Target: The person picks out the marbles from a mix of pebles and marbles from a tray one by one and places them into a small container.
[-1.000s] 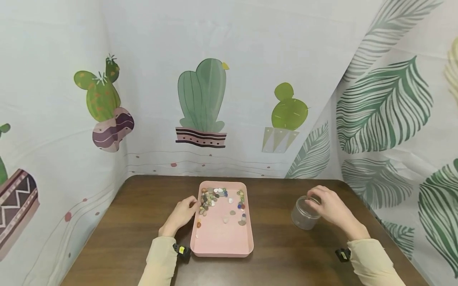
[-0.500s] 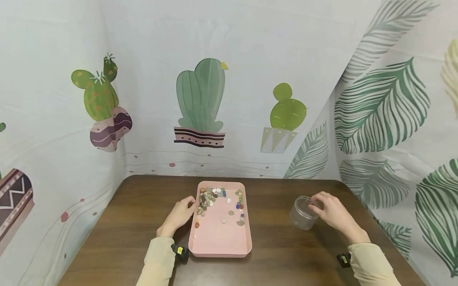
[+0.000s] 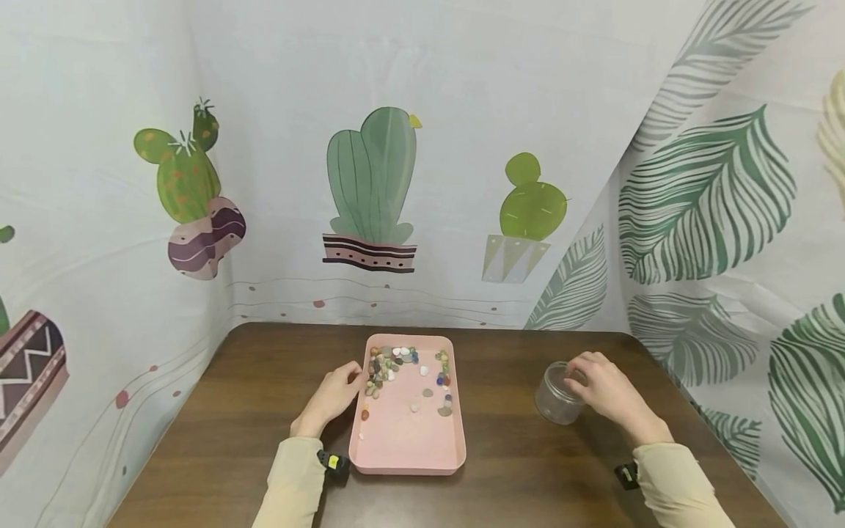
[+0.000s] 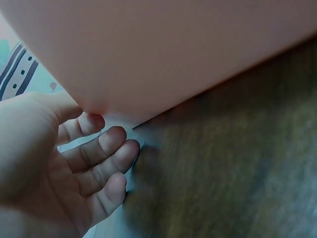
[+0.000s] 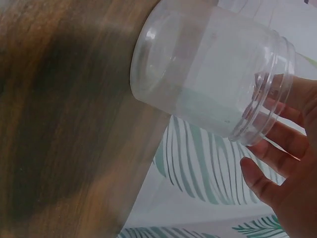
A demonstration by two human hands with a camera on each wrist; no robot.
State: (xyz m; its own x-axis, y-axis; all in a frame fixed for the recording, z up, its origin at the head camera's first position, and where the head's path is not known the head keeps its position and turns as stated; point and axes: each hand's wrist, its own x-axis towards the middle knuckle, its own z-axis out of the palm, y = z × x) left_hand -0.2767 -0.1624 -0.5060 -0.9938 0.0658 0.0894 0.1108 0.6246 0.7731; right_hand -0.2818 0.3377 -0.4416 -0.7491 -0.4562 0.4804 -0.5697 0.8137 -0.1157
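A pink rectangular tray (image 3: 403,447) lies on the wooden table, with small coloured stones and beads (image 3: 383,370) gathered mainly along its far left side and right side. My left hand (image 3: 331,400) is at the tray's left rim; in the left wrist view the thumb and index finger pinch the rim while the other fingers curl loosely below. To the right stands a clear round jar (image 3: 557,396), upright, with no lid seen. My right hand (image 3: 610,389) holds the jar's rim from the right, and the right wrist view shows fingers (image 5: 287,91) at its threaded mouth.
The brown wooden table (image 3: 502,455) extends between tray and jar. Behind it hangs a white cloth (image 3: 455,220) printed with cacti and leaves. Each wrist wears a small black camera (image 3: 334,463).
My right hand has shifted slightly left, its fingers reaching further over the jar's rim than half a second ago. The tray, stones and left hand keep their places.
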